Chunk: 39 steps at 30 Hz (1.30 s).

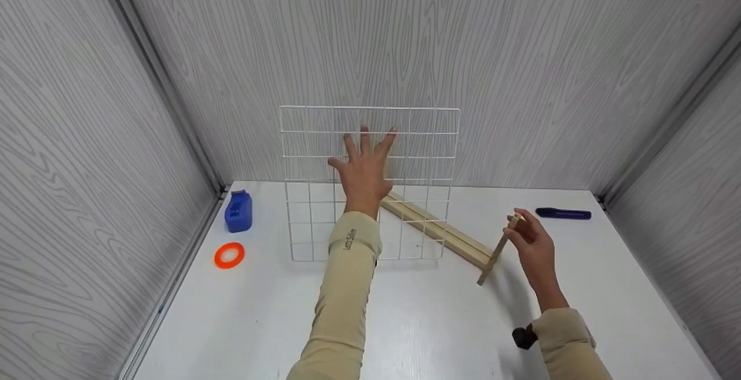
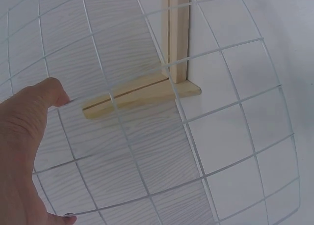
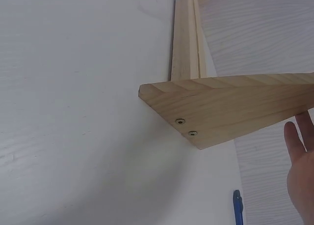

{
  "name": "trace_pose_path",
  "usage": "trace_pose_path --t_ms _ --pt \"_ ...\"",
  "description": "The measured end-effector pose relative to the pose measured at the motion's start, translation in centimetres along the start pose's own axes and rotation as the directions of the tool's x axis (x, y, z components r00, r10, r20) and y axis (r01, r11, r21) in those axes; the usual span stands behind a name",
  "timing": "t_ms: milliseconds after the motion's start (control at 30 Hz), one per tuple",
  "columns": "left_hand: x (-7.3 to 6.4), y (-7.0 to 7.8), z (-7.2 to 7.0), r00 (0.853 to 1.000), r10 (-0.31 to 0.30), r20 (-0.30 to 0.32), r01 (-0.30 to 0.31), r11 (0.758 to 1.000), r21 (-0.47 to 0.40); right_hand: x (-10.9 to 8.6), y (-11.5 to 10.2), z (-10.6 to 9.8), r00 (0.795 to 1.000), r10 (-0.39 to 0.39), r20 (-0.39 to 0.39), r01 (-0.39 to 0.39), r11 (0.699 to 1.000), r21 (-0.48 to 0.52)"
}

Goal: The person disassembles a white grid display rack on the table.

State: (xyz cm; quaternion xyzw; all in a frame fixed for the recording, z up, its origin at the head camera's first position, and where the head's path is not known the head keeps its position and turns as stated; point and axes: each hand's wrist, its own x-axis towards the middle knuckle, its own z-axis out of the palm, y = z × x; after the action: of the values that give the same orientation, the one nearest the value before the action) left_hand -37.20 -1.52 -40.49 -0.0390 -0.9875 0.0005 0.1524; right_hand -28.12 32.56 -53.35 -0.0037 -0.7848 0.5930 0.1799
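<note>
My left hand (image 1: 365, 174) is spread wide against a white wire grid panel (image 1: 431, 157), which stands upright at the middle of the table. In the left wrist view, the thumb and a fingertip touch its wires. Fingers and thumb of my right hand (image 1: 535, 249) pinch the upper end of the near side board of a wooden stand (image 1: 446, 234). Two screw heads show on that side board (image 3: 221, 109). A grooved wooden rail joins it to the far side board (image 2: 137, 95), seen through the grid in the left wrist view.
A blue tape dispenser (image 1: 239, 212) and an orange tape roll (image 1: 230, 255) lie at the left of the white table (image 1: 428, 322). A dark blue utility knife (image 1: 563, 214) lies at the back right. Wood-grain panels (image 1: 370, 38) enclose the back and sides.
</note>
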Motion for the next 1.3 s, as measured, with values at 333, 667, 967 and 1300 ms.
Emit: trace_pose_path --t_ms 333,667,967,1300 --pt "-0.3 -0.2 0.2 0.998 0.002 0.056 -0.002 1.0 -0.013 -0.1 1.5 -0.5 1.0 0.011 0.013 -0.012 0.998 0.063" --pt "-0.1 -0.4 0.6 0.996 -0.014 0.092 0.018 0.999 -0.042 -0.5 0.6 -1.0 0.998 0.066 0.019 -0.068 0.992 0.104" --pt "-0.3 -0.5 1.4 0.994 -0.011 0.112 0.019 0.997 -0.073 -1.2 1.4 -1.4 0.999 0.024 0.041 -0.027 0.996 0.081" --pt "-0.6 -0.5 1.5 0.994 -0.036 0.107 0.042 0.998 -0.054 -1.5 1.4 -2.5 0.993 -0.027 0.116 0.009 0.988 0.151"
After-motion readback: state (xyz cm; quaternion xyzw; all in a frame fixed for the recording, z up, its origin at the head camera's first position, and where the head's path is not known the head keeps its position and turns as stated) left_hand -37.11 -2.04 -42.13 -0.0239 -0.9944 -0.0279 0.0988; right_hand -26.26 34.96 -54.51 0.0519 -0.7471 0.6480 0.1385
